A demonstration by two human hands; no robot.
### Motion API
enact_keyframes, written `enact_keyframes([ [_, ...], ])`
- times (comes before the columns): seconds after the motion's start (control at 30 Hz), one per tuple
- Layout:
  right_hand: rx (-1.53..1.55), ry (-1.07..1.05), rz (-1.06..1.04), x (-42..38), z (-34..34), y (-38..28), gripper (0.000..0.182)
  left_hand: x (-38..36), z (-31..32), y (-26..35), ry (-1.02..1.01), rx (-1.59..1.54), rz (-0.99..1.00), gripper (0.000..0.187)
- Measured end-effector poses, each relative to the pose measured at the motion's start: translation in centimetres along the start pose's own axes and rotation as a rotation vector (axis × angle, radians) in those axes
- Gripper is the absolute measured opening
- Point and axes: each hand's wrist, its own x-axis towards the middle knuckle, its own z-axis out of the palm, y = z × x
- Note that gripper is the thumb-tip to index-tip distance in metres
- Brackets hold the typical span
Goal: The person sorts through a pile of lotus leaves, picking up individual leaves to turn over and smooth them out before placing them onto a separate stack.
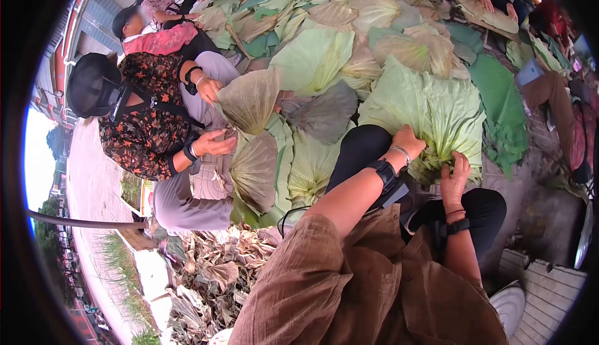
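A stack of large pale green leaves (pixel 430 104) lies fanned out in front of my knees, its gathered, pleated end toward me. My left hand (pixel 409 142) is closed on the left side of that gathered end, beneath a bracelet and a black wrist strap. On the right side, my right hand (pixel 455 173) has its fingers curled against the leaf edges; its fingertips pinch at the folds. Darker green leaves (pixel 499 108) lie just right of the stack, and a greyish-brown leaf (pixel 324 111) is to its left.
A co-worker (pixel 146 108) in a dark patterned shirt sits at the left, holding a brownish leaf (pixel 253 98). More people sit along the far side and right. Dry crumpled leaves (pixel 218 276) are heaped at lower left. A slatted surface (pixel 546 295) is at lower right.
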Motion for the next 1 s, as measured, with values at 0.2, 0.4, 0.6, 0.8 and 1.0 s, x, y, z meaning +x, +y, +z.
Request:
enact_keyframes([
  [0.2,0.071,0.042,0.024,-0.6,-0.5,-0.5,0.047,1.0,1.3,-2.0,-0.051,-0.203,-0.106,0.035],
  [0.4,0.108,0.058,0.075,-0.4,-0.7,-0.7,0.050,0.2,-0.8,-0.6,-0.170,-0.411,-0.247,0.018],
  [0.6,0.118,0.071,0.070,-0.2,-0.5,-0.6,0.047,-0.2,-2.9,-0.4,-0.194,-0.889,-0.352,0.008],
  [0.8,0.128,0.097,0.070,-0.1,-0.8,-0.8,0.048,0.4,-4.3,-1.1,-0.359,-1.296,-0.420,0.011],
  [1.0,0.108,0.157,0.083,0.1,-1.2,-1.5,0.045,-0.2,-3.8,0.3,-0.519,-1.086,-0.431,0.015],
])
